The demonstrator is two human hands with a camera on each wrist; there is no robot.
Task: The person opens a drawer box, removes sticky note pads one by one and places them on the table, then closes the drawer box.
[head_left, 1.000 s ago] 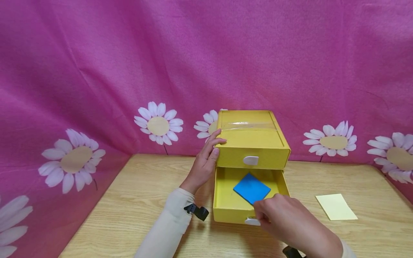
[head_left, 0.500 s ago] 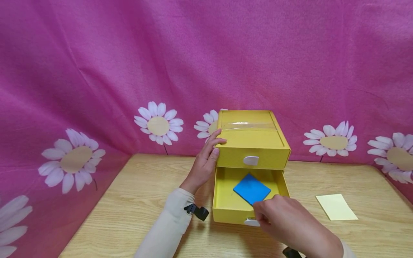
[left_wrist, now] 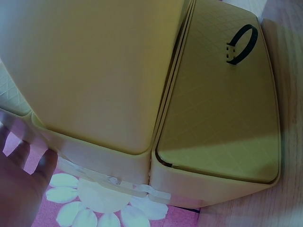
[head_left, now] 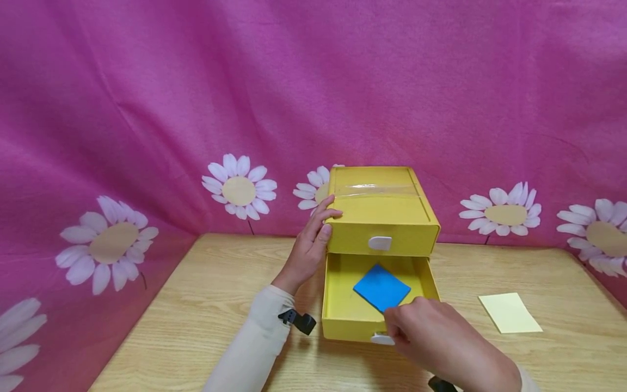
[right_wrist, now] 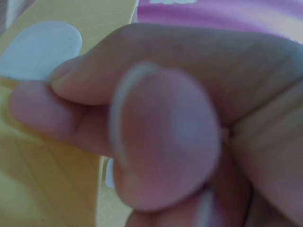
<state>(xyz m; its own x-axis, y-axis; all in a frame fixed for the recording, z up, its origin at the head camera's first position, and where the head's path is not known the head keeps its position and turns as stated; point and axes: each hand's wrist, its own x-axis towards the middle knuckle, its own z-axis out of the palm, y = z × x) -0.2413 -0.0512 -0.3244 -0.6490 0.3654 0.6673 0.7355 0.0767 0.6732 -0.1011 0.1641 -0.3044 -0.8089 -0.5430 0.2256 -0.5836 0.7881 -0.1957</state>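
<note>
Nearest, the right hand (head_left: 443, 337) pinched the white tab (head_left: 381, 340) of the lower drawer (head_left: 343, 328), thumb and finger together at its edge. The drawer jutted out toward the near side, a blue square (head_left: 382, 287) lying cornerwise inside. To the right, a pale yellow paper (head_left: 510, 313) lay on the table (head_left: 196, 299). Farther back, the left hand (head_left: 306, 250), fingers apart, rested against the left side of the yellow cabinet (head_left: 387, 209). At the far side hung a flowered pink cloth (head_left: 313, 81).

Yellow two-drawer cabinet (head_left: 377, 209), upright on a wood-grain table (head_left: 220, 294), upper drawer (head_left: 346, 239) closed, lower drawer (head_left: 343, 329) pulled out, each with a white tab (head_left: 380, 243).
</note>
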